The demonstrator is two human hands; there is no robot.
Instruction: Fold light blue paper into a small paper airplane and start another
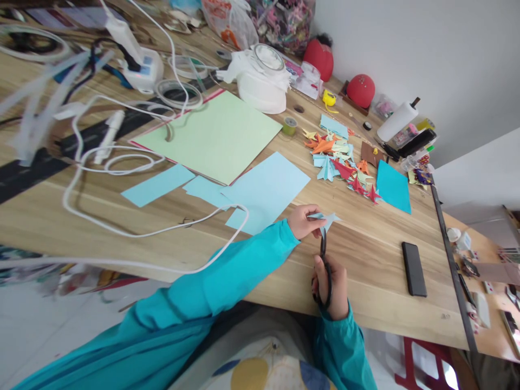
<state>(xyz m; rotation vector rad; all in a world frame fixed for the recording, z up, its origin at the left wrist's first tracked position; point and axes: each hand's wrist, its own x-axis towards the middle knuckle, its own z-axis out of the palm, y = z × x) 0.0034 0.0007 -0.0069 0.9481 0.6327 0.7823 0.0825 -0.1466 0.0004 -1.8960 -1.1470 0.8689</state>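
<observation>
- Two-handed cutting, seemingly: left fingers pinch folded paper;
- right fingers clamp scissors, blades beside left fingertips;
- closing them calls for steady paper

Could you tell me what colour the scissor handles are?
The scissor handles are black, clearest in the head view.

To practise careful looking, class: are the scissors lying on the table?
No, the right hand holds the scissors by their handles.
</observation>
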